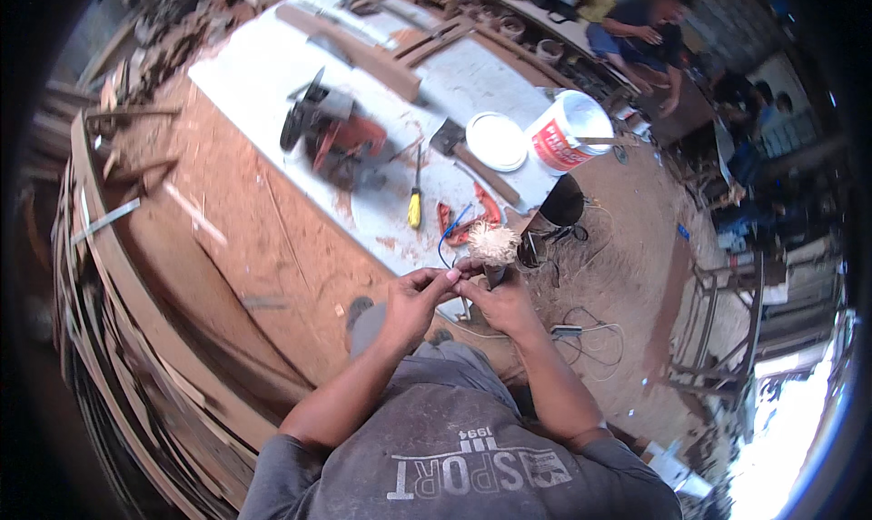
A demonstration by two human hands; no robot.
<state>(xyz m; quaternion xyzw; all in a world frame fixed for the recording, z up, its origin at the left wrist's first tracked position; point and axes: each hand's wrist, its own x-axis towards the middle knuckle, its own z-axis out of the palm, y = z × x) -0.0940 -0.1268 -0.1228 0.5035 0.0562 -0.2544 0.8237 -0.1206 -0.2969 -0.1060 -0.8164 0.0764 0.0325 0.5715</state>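
brush [493, 245] stands tuft-up in the right hand [505, 302], by the table's [245, 75] near end; the left hand's [421, 297] fingertips pinch narrow against the right's, on what i cannot tell. likely light, tuft springy and prone to shed; best gripped by its stiff-looking dark handle [495, 275].

Place: workshop | Evidence: stacked timber [168, 361]; screwdriver [415, 208], power tool [350, 138] on worktable [241, 70]
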